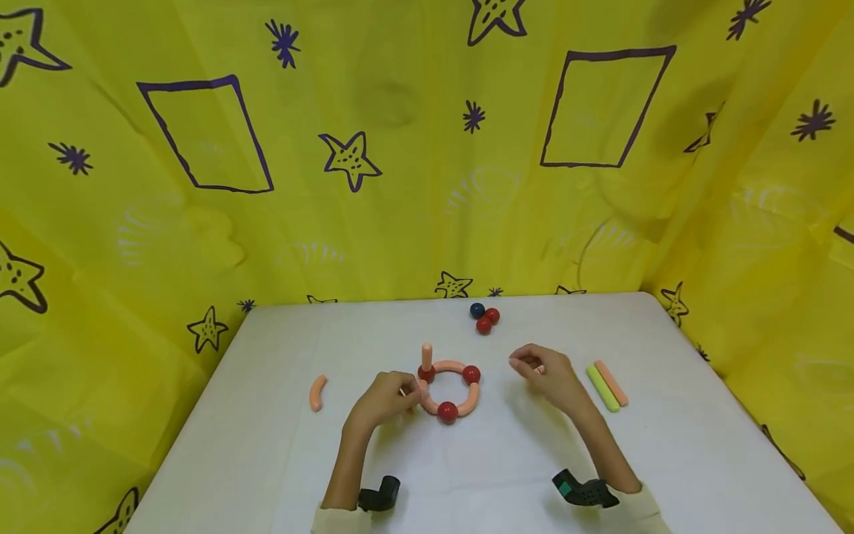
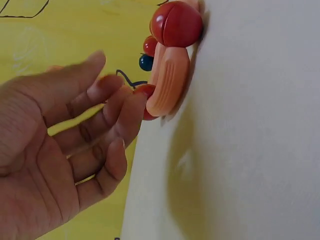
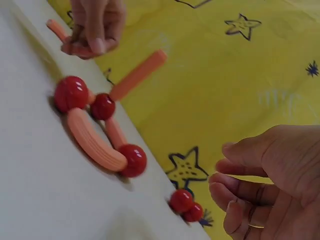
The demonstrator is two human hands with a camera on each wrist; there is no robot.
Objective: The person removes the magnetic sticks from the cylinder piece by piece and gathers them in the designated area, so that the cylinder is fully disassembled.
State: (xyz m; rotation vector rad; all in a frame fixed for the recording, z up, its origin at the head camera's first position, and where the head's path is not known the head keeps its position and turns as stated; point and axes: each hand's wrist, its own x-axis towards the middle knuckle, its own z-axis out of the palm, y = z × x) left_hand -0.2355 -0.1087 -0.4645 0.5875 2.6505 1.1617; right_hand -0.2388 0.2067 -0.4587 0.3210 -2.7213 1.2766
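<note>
A ring of curved orange sticks (image 1: 469, 401) joined by red balls (image 1: 448, 412) lies on the white table. One straight orange stick (image 1: 427, 356) stands upright on the ring's far-left ball (image 3: 103, 106). My left hand (image 1: 387, 397) is at the ring's left side, its fingertips overlapping the left curved stick in the head view. Thumb and fingers are loosely bent and apart, with nothing held (image 2: 75, 130) visible between them. To the ring's right, above the table, my right hand (image 1: 550, 378) hovers with relaxed, half-bent fingers; the right wrist view shows nothing in its grasp.
A loose curved orange stick (image 1: 317, 393) lies at the left. Beyond the ring sit a blue ball (image 1: 477, 311) and two red balls (image 1: 484, 325). Right of my right hand lie a green stick (image 1: 603, 389) and an orange stick (image 1: 611, 383). A yellow curtain (image 1: 400, 222) surrounds the table.
</note>
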